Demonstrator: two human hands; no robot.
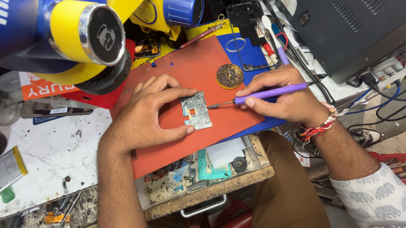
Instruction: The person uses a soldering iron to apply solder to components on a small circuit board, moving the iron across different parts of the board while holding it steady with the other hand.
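Your left hand (149, 110) pinches the little circuit board (196, 110) between thumb and finger, flat on the red mat (218, 61). Your right hand (282, 97) is wrapped tight around the purple tool (267, 94). Its thin tip touches the board's edge, just beside your left fingertip.

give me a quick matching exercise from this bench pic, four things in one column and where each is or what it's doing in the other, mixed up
Things:
1. left hand
2. right hand
3. circuit board
4. round brass tin

Places or states:
A. lies on the red mat, pinched at its edges
B. grips a purple soldering iron
C. sits on the mat beyond the board
D. steadies the board with finger and thumb

Pairs: 1-D, 2-B, 3-A, 4-C
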